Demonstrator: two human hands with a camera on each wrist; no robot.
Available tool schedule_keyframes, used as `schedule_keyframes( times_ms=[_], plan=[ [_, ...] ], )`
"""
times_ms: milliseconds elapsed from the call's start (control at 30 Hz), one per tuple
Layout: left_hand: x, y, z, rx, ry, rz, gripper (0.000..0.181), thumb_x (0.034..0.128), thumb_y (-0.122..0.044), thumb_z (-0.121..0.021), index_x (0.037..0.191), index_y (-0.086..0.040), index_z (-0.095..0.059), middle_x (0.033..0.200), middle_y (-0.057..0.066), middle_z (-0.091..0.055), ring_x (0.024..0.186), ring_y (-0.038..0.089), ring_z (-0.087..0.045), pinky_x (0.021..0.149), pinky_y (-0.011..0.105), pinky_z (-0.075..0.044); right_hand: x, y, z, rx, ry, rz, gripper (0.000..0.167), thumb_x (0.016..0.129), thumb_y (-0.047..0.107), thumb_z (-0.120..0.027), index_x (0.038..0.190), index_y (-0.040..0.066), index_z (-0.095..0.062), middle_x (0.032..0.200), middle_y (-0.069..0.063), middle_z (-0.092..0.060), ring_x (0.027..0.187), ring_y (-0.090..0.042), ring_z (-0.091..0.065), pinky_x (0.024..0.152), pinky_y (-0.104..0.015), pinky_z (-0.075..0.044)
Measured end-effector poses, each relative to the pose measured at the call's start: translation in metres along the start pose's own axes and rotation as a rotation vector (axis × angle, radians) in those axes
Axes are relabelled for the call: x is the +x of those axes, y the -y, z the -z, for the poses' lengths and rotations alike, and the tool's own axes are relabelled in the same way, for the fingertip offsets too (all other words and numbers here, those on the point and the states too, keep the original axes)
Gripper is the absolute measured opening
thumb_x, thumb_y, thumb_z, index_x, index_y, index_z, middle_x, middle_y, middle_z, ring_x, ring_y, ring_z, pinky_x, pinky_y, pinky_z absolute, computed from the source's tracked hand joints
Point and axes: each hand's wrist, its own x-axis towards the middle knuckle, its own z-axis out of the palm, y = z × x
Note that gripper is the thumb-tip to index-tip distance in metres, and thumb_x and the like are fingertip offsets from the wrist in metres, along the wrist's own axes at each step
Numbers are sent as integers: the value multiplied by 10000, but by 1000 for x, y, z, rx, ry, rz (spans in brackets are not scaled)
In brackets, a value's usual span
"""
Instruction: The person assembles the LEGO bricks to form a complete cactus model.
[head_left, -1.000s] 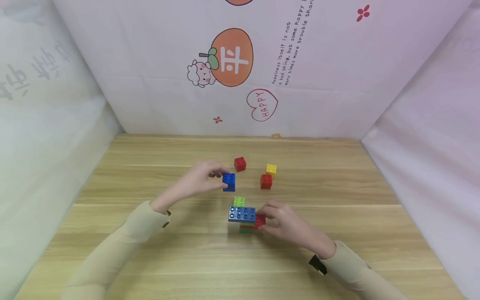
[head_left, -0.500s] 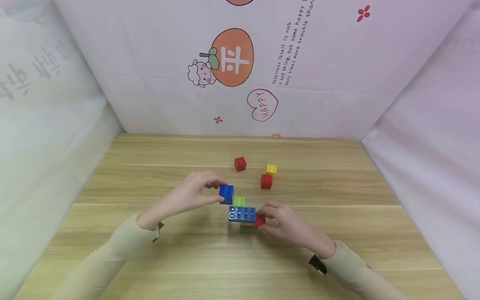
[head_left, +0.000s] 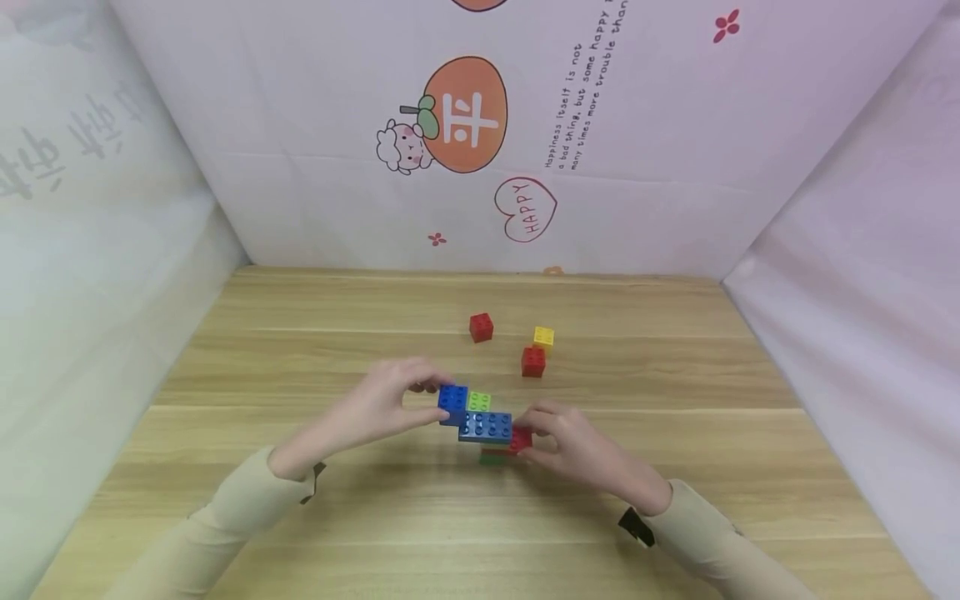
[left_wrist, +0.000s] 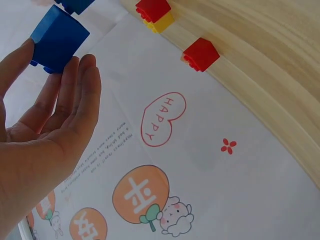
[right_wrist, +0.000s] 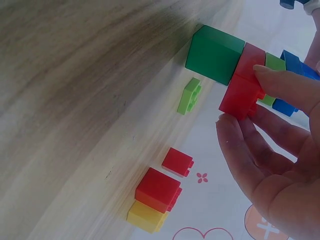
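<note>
My left hand (head_left: pixel 378 408) pinches a bright blue brick (head_left: pixel 452 402) between thumb and fingers. That brick is at the left end of a long darker blue brick (head_left: pixel 487 428), overlapping its corner in the head view; whether they touch, I cannot tell. The long brick tops a stack. Below it the right wrist view shows a light green brick (right_wrist: pixel 274 64), a red brick (right_wrist: pixel 241 95) and a dark green brick (right_wrist: pixel 215 54) at the bottom. With thumb and fingertips, my right hand (head_left: pixel 588 454) grips the red brick, which juts out to the right.
Behind the stack a small light green brick (head_left: pixel 480 401) lies on the wooden table (head_left: pixel 360 533). Farther back are a red brick (head_left: pixel 482 328), another red brick (head_left: pixel 533 363) and a yellow brick (head_left: pixel 543 336) beside it. White printed cloth (head_left: pixel 315 208) walls the back and sides.
My left hand has brought the blue brick nearer to me, from behind the stack to the left end of the long blue brick. The right hand has kept its grip and place.
</note>
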Motion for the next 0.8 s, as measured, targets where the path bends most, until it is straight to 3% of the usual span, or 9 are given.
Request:
schedule_keyframes(
  times_ms=[233,467,800],
  plan=[
    [-4,2,-5,-26,-12,6,347,837,-182,-795,1157,-91,-697,1078,31,-733,910,148,-662,815,258,-593,1,0,0,12,5,-3,335,818,149,-806,1132,89,-706,1075,-43,-709,949,-136,-703,807,-273,-622],
    [-5,-1,-10,-29,-13,19,357,846,-167,-786,1176,-72,-686,1110,71,-734,937,197,-685,833,356,-616,1,1,1,24,11,8,329,821,141,-803,1128,79,-703,1079,-53,-709,956,-145,-706,809,-289,-624],
    [-7,-4,-15,-42,-6,22,370,872,-174,-762,1206,-52,-661,1131,91,-739,946,179,-718,842,304,-620,2,0,4,-39,18,22,344,818,182,-810,1138,97,-714,1080,-42,-730,939,-112,-680,801,-240,-615]
  ],
)
